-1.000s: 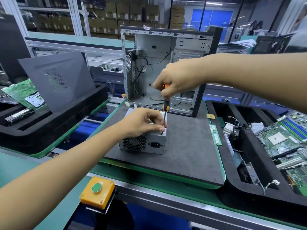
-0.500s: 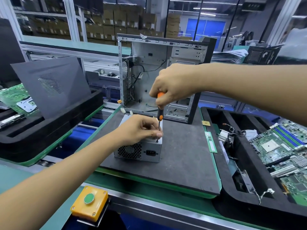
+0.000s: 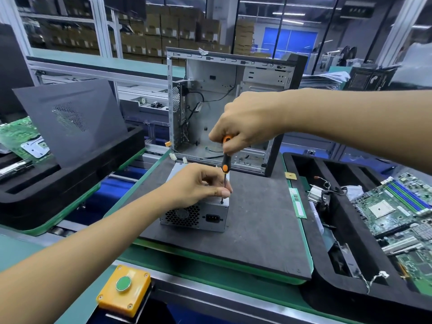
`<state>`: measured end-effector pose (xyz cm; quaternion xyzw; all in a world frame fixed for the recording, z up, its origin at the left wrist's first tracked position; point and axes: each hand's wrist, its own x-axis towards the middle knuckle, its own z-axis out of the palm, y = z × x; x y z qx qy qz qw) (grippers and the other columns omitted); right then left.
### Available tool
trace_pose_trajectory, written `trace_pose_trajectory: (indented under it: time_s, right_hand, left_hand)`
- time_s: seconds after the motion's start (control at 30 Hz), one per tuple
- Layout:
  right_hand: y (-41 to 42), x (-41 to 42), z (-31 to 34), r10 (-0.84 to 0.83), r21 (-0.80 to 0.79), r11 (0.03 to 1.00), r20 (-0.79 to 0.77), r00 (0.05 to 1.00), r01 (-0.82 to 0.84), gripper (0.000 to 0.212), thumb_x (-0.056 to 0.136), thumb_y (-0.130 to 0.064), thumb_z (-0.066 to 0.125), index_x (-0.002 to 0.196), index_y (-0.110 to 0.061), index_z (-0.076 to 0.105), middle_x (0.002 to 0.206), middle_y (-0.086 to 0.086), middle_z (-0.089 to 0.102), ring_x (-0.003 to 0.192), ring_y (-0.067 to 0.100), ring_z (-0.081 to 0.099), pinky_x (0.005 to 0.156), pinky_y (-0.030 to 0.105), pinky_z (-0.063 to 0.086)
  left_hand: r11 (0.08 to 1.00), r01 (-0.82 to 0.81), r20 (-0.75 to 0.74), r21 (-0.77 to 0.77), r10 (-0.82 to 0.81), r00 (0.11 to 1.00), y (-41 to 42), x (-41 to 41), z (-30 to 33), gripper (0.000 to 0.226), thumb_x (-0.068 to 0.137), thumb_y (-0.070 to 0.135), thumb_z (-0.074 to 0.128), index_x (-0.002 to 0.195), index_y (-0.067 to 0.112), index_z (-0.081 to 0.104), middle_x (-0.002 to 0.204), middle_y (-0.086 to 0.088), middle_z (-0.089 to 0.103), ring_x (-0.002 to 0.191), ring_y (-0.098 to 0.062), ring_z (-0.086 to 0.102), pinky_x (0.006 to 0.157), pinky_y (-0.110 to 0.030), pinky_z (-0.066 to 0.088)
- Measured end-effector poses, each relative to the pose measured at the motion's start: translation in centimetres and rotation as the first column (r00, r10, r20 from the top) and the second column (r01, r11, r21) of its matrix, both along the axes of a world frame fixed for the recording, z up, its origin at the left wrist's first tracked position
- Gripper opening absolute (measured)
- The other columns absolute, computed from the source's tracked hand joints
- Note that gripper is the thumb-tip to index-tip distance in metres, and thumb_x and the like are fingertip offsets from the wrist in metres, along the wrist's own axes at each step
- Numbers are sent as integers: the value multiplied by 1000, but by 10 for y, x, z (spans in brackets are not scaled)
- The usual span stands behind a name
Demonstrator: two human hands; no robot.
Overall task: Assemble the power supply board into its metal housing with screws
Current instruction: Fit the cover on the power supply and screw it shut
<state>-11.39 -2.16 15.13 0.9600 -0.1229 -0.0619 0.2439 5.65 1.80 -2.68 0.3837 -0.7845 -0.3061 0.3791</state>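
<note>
Your right hand (image 3: 247, 122) is wrapped around the handle of the orange-and-black screwdriver (image 3: 225, 163), whose thin steel shaft runs nearly straight down to the top face of the grey sheet-metal power supply housing (image 3: 198, 212). That box sits on the dark foam work mat (image 3: 261, 230), its honeycomb fan grille and power socket facing you. Your left hand (image 3: 198, 183) rests on the box top with thumb and forefinger pinched closed around the shaft just above the tip; whether a screw sits under the tip is too small to tell.

What matters now is the shaft's long axis: it stands vertical, close to the box's near right corner, with your left fingers at the bottom and your right hand directly above. Judging by this, you are driving 1 screw, so keep the handle stacked over the tip; any lean could let the tip slip off.
</note>
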Motion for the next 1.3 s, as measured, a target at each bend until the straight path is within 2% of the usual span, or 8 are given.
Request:
trace_pose_trajectory:
  time_s: [0.23, 0.37, 0.5, 0.57, 0.7, 0.9, 1.17, 1.3]
  right_hand:
    - [-2, 0, 1, 60, 139, 989, -12, 998, -58, 20, 78, -29, 56, 82, -29, 37, 69, -9, 52, 62, 11, 47, 48, 31, 27]
    - [-7, 6, 0, -8, -14, 1000, -38, 999, 7, 30, 76, -56, 43, 67, -28, 41, 59, -7, 52, 57, 9, 48, 50, 30, 26]
    - [-8, 4, 1, 3, -47, 999, -62, 998, -6, 32, 75, -64, 35, 75, -33, 42, 59, -12, 56, 52, 7, 47, 50, 27, 24]
    - [-6, 1, 3, 4, 51, 999, -59, 998, -1, 28, 74, -59, 46, 91, -38, 37, 66, -31, 59, 53, 3, 52, 49, 27, 26]
    - [-3, 0, 5, 103, 60, 993, -46, 994, -100, 23, 78, -40, 50, 88, -39, 29, 60, -10, 51, 54, 8, 48, 48, 30, 27]
    - [-7, 1, 2, 73, -34, 997, -60, 996, -75, 21, 77, -55, 40, 78, -34, 44, 56, -10, 48, 55, 7, 46, 50, 28, 22]
    - [-2, -3, 5, 133, 68, 989, -55, 990, -130, 22, 74, -50, 39, 89, -35, 33, 85, -35, 52, 66, 5, 51, 48, 27, 24]
    - [-3, 0, 3, 85, 29, 996, -47, 995, -83, 36, 71, -55, 35, 94, -33, 52, 75, -32, 54, 70, -3, 52, 50, 25, 22]
  left_hand:
    - [996, 61, 21, 63, -62, 998, 1, 2, 1, 20, 95, 22, 74, 103, 40, 77, 94, 0, 79, 96, -17, 75, 94, -36, 57]
    - [997, -75, -256, -19, 68, 964, -1, -10, 8, 38, 80, 19, 88, 112, 10, 69, 97, -19, 75, 82, -29, 73, 86, -46, 59]
    - [997, -79, -461, -19, 61, 885, 0, -26, 9, 21, 85, 16, 83, 99, 7, 70, 79, -29, 67, 68, -22, 73, 65, -23, 57]
    - [998, -60, -397, 19, 62, 916, 1, -24, 10, 14, 94, 23, 74, 105, 16, 72, 81, -17, 74, 74, -20, 76, 65, -24, 57]
    - [996, 69, -210, 63, -54, 976, 2, -8, 21, 24, 107, 19, 52, 127, 23, 65, 95, -5, 79, 92, -18, 76, 82, -35, 59]
    - [994, -110, -307, 14, 109, 945, 1, -9, 30, 36, 72, 36, 93, 94, 16, 74, 85, -10, 77, 77, -25, 75, 67, -43, 64]
    - [966, 214, -172, 146, -189, 967, -4, 10, 40, 28, 101, 22, 60, 128, 18, 63, 117, -10, 76, 106, -26, 75, 94, -41, 60]
    - [993, 99, -181, 65, -86, 980, -2, 5, 48, 39, 78, 41, 88, 107, 21, 73, 105, -9, 79, 95, -32, 77, 82, -43, 64]
